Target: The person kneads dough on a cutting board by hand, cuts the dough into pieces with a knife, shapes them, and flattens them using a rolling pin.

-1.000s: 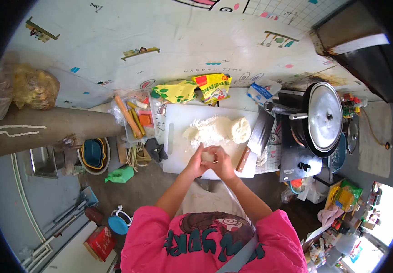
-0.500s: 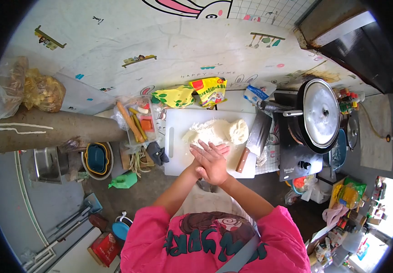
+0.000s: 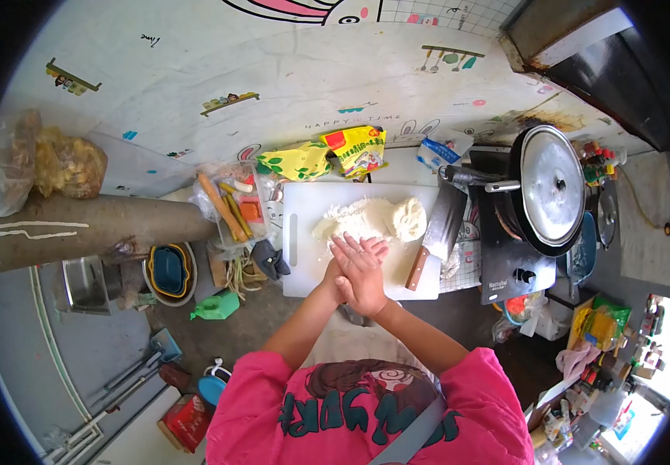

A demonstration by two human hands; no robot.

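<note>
Over the near edge of the white cutting board [image 3: 304,267], my left hand [image 3: 336,280] lies mostly beneath my right hand [image 3: 360,273], palm against palm. Whatever is between the palms is hidden. The right hand's fingers are stretched out and lie on top. Just beyond the fingertips is a heap of white flour [image 3: 354,218], with a pale lump of dough [image 3: 409,219] touching its right side. A cleaver [image 3: 443,225] with a wooden handle rests on the board's right side.
Right of the board, a lidded pan [image 3: 550,186] sits on a black cooktop [image 3: 505,271]. Yellow packets [image 3: 357,151] stand behind the board. At left are a plastic tray of vegetables [image 3: 234,208], a dark cloth [image 3: 270,260] and a wide pipe [image 3: 141,221].
A second ago my hands were cupped around a small pale piece with bent fingers. They then came flat together, the right over the left, and the piece went out of sight.
</note>
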